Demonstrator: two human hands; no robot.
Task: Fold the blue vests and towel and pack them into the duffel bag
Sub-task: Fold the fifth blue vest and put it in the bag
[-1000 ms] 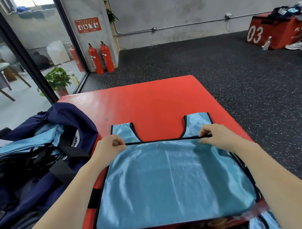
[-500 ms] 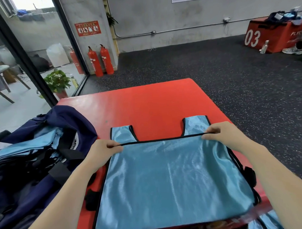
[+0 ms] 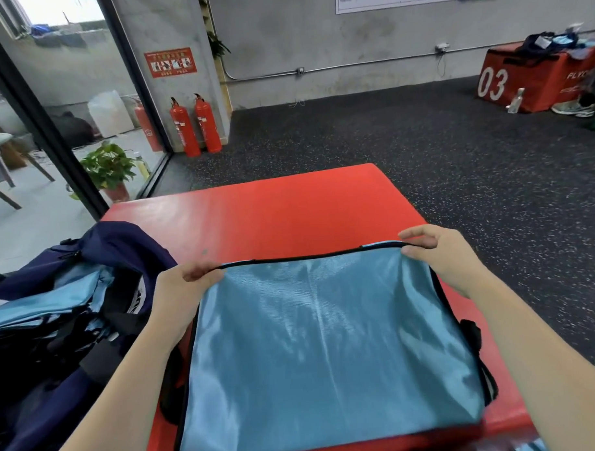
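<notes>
- The blue vest (image 3: 327, 352) lies spread over the near part of the red tabletop (image 3: 275, 212), its near hem hanging just past the front edge. The sheen and soft ripples suggest a thin, light, slippery cloth that will slide on itself and will not hold a crease unaided.
- The left hand (image 3: 177, 290) pinches the far-left corner of the black-bound edge; its grip is clamped on the vest.
- The right hand (image 3: 438, 254) pinches the far-right corner, thumb under and fingers over the binding; that grip is also clamped on the vest.
- The bound corners look like the best hold: the trim seems firmer than the body cloth and should keep the edge straight.
- The navy duffel bag (image 3: 98, 266) sits open just to the left, with blue cloth already inside.
</notes>
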